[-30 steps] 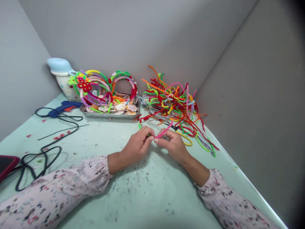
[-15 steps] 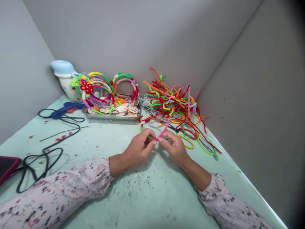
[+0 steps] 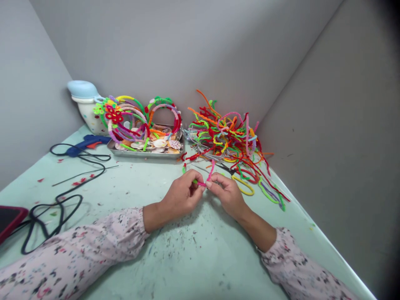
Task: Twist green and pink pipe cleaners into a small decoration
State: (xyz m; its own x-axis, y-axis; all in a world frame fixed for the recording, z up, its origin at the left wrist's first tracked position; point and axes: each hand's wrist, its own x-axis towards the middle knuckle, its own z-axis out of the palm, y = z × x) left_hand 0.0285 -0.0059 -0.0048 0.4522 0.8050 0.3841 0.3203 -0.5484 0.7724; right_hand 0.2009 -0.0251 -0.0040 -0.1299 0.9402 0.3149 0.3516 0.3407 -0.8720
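A pink pipe cleaner (image 3: pixel 211 170) runs between my two hands over the middle of the table, its free end pointing up. My left hand (image 3: pixel 184 192) pinches its left part, where a bit of green also shows by the fingers. Thumb and fingers of my right hand (image 3: pixel 227 194) are closed on the pink stem close to the left fingertips. Just beyond my hands lie scissors (image 3: pixel 242 186) with yellow and red handles, their blades partly under other pieces. How the pink and green parts join is hidden by my fingers.
Behind on the right is a tangled heap of coloured pipe cleaners (image 3: pixel 228 133). A metal tray (image 3: pixel 146 154) holds shells and wrapped headbands (image 3: pixel 131 112). To the left are a blue glue gun (image 3: pixel 86 143), a black cable (image 3: pixel 59 200), a lidded cup (image 3: pixel 86 106) and a red-edged device (image 3: pixel 12 221).
The pink pipe cleaner's free end has swung left and now stands more upright. My right fingers have shifted slightly left; my left hand has barely moved.
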